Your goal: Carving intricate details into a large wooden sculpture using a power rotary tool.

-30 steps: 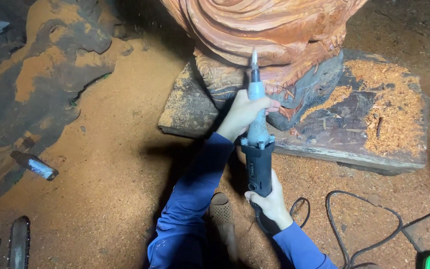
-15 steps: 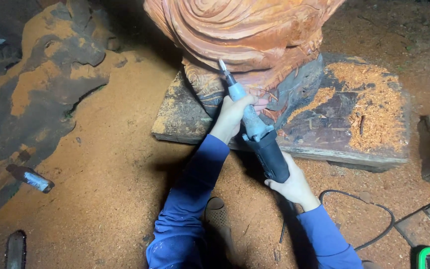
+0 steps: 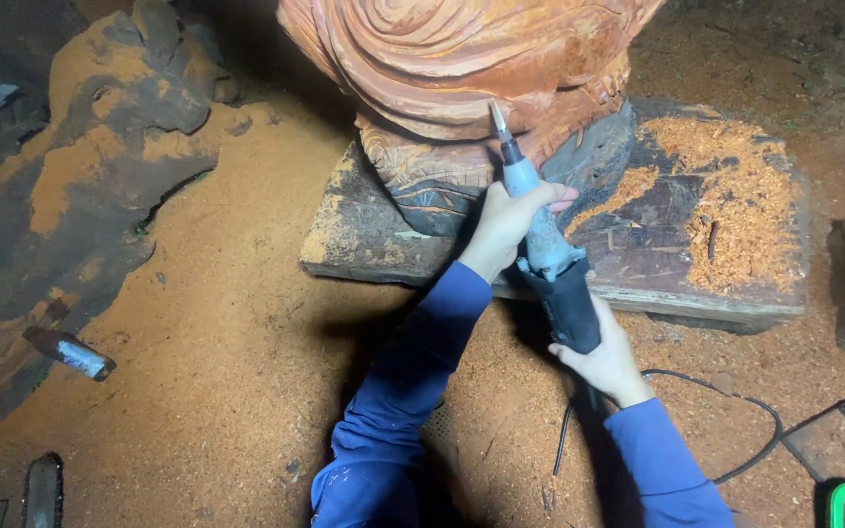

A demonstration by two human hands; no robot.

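Blue-sleeved and nearest, the right hand [image 3: 610,360] is wrapped around the black rear body of a power carving tool [image 3: 543,241], its black cord [image 3: 735,430] trailing over the sawdust floor [image 3: 227,372] beside that hand. Just ahead, the left hand [image 3: 506,227] is closed around the tool's grey neck. Beyond the left hand, the pointed bit is held at the reddish wood carving [image 3: 462,68], which is set on a dark slab [image 3: 696,225] strewn with shavings.

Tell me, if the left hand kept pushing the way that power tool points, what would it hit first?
Most likely the carved wooden sculpture: the left hand aims the rotary tool up at its lower edge, the tip apparently almost touching.
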